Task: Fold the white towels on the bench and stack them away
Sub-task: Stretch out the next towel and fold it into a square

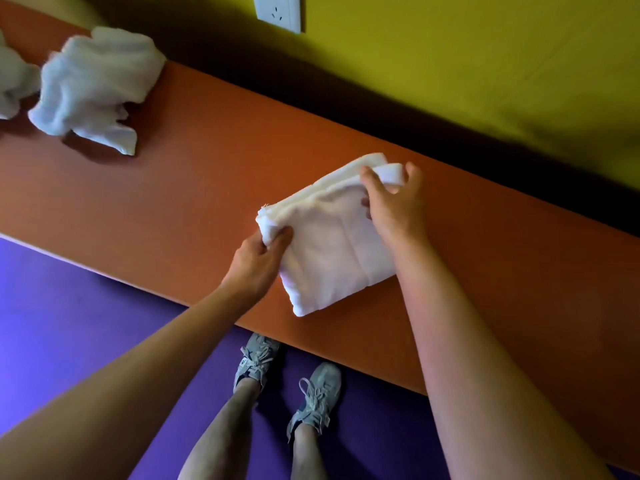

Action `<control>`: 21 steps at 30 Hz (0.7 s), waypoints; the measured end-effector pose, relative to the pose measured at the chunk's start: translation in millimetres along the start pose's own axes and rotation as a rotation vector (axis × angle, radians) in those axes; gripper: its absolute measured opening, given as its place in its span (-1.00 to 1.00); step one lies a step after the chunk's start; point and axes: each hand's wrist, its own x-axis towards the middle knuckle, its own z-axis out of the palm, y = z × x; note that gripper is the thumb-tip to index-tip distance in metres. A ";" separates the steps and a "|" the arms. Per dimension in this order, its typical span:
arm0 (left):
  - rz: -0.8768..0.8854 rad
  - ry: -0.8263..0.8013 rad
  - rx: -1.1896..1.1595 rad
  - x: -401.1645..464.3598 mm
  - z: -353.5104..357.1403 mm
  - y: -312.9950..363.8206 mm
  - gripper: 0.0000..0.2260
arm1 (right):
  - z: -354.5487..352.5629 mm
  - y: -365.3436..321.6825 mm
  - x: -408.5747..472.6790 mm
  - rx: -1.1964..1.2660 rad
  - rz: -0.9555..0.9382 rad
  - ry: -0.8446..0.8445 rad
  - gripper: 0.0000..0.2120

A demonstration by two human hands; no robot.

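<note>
Landmark: the orange bench (214, 188). At its far left end, a crumpled towel (93, 84) lies unfolded, and a second white heap (14, 81) sits just beside it at the frame edge; it is cut off, so I cannot tell what state it is in.

Near the bench's middle, toward its front edge, lies the folded towel (329, 244), several layers thick. My left hand (258, 261) pinches its left corner, thumb on top, fingers curled under. My right hand (394, 206) clamps the far right corner, thumb and fingers closed round the doubled edge. That far edge looks lifted slightly off the bench; the near edge rests flat.

Judgement: this fold is nearly complete. To finish well, I should keep both corners pinched level, align the layered edges before releasing, then press flat so the layers do not spring apart. No finished stack is visible on the bench; at least one towel remains.

Behind the bench: a yellow wall with a socket (277, 12).
</note>
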 end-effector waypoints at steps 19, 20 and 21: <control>0.644 0.013 0.707 59.0 -33.6 22.7 -0.77 | 36.9 103.7 -92.1 0.110 0.449 0.043 -0.42; 0.601 0.008 0.724 64.8 -34.1 22.5 -0.75 | 40.1 102.1 -89.5 0.145 0.469 0.063 -0.46; 0.537 -0.011 0.746 71.3 -33.1 22.4 -0.72 | 42.7 100.2 -87.0 0.181 0.488 0.082 -0.50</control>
